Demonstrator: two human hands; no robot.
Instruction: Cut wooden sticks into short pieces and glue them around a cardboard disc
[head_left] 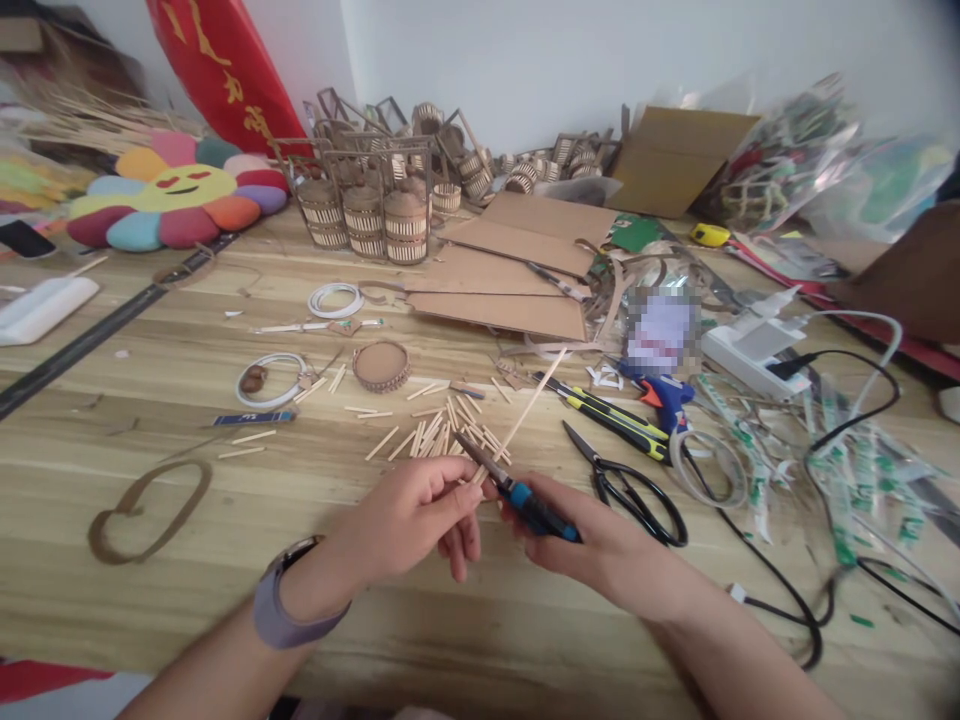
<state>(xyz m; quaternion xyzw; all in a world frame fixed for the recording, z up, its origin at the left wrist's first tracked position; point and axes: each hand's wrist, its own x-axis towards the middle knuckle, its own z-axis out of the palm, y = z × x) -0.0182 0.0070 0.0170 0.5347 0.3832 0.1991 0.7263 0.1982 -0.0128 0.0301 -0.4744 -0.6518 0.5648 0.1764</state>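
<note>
My left hand (pixel 420 515), with a watch on its wrist, pinches a thin wooden stick (pixel 531 405) that slants up to the right. My right hand (pixel 562 530) is wrapped round a cutting tool (pixel 536 508) with blue and black handles. Its metal jaws cross the stick close to my left fingertips. Just beyond the hands, many short cut sticks (pixel 431 435) lie scattered on the wooden table (pixel 187 610). A round brown piece with a woven rim (pixel 381 367) sits behind them.
Black scissors (pixel 637 490), yellow-and-black cutters (pixel 615 415), a tape roll (pixel 709 470) and a blue glue gun (pixel 664 395) lie at the right, near cables and a power strip (pixel 757 355). Cardboard (pixel 502 290) and small woven baskets (pixel 364 215) stand behind. A brown strip loop (pixel 150 510) lies left.
</note>
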